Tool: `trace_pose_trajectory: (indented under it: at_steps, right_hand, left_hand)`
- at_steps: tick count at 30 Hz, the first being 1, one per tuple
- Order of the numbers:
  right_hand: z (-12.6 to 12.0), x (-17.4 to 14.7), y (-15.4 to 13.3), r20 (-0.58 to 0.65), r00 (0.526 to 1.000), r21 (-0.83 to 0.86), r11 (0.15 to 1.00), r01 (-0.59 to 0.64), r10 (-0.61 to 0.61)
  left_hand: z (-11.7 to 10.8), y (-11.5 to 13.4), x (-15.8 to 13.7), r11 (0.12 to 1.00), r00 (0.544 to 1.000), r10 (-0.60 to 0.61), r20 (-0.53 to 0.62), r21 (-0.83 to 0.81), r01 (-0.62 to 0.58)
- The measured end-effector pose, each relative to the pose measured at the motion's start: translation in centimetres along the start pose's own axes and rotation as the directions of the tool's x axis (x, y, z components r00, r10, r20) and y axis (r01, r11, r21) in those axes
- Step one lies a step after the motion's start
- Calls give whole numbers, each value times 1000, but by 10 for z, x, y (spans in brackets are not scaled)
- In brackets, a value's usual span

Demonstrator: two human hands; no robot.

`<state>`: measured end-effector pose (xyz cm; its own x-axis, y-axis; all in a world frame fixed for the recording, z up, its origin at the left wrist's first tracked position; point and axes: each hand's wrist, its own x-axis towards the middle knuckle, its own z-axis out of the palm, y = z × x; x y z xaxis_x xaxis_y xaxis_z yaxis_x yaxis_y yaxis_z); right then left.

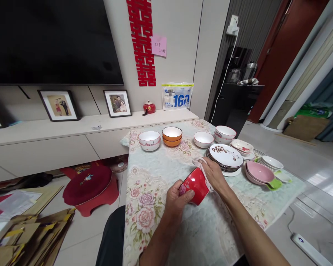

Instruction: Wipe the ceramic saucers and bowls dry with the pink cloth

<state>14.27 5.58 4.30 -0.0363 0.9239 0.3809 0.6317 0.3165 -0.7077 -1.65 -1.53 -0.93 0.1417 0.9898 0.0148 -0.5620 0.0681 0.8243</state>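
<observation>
A shiny red bowl (197, 186) with a pink flower pattern is tilted on its side above the cloth-covered table. My left hand (177, 197) grips its near left side, thumb across the outside. At the bowl's far right edge, my right hand (212, 173) presses a white cloth (201, 164) over the rim, its fingers closed around the fabric. Just right of that hand stands a stack of white plates (226, 155) with brown flowers. The bowl's inside is turned away from view.
Along the table's (152, 173) back stand a white bowl (149, 141), stacked orange bowls (172, 139) and two more white bowls (203, 139). Pink bowls (260, 172) and small white dishes (271, 162) sit at the right. A red stool (88, 184) and flattened cardboard (36, 236) lie left.
</observation>
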Motion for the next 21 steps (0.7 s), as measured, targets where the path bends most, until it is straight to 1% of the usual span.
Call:
trace_pose_trajectory:
  at_steps: [2, 4, 5, 7, 9, 10, 11, 12, 13, 15, 16, 17, 18, 19, 21]
  right_hand:
    - [3, -9, -4, -52, 994, -25, 996, 91, -92]
    - [7, -24, -18, -79, 966, -70, 968, 241, -246]
    - [9, -33, -26, -58, 945, -89, 944, 316, -322]
    - [12, -48, -42, 28, 883, -140, 873, 467, -468]
    - [13, -54, -51, 93, 845, -172, 827, 535, -527]
    - [12, -53, -52, 108, 842, -171, 824, 540, -529]
    - [11, -49, -50, 111, 853, -156, 839, 522, -510]
    - [9, -43, -47, 107, 874, -126, 866, 484, -473]
    - [6, -35, -41, 94, 905, -89, 902, 423, -415]
    - [3, -20, -29, 62, 967, -9, 969, 248, -247]
    - [2, -15, -23, 45, 987, 19, 988, 156, -157]
    - [2, -11, -18, 26, 996, 31, 996, 88, -89]
    - [3, -10, -15, 0, 999, 26, 998, 53, -53]
    - [5, -12, -15, -25, 998, 6, 999, 51, -51]
    - [9, -22, -21, -56, 989, -65, 989, 131, -135]
  left_hand:
    - [0, -1, 1, 1000, 1000, -3, 4, -12, 3]
    - [0, -2, 2, 1000, 1000, -11, 14, -25, 11]
    - [0, -2, 3, 1000, 1000, -4, 17, -19, 5]
    - [1, -1, 5, 999, 999, 31, 15, 10, -31]
    - [2, 0, 6, 997, 998, 60, 10, 44, -60]
    - [2, 0, 6, 996, 998, 57, 11, 62, -57]
    - [2, 1, 5, 996, 999, 40, 16, 77, -41]
    - [2, 1, 4, 996, 1000, 15, 23, 88, -17]
    - [2, 1, 3, 996, 1000, -5, 25, 91, 2]
    - [2, 1, 1, 998, 999, -28, 19, 61, 27]
    - [2, 0, 0, 999, 999, -32, 14, 32, 31]
    - [2, 0, -1, 999, 999, -32, 8, 6, 32]
    - [2, 0, -1, 999, 999, -34, 4, -12, 35]
    - [1, -1, -1, 999, 999, -37, 2, -23, 37]
    - [1, -1, 0, 999, 1000, -31, 0, -28, 31]
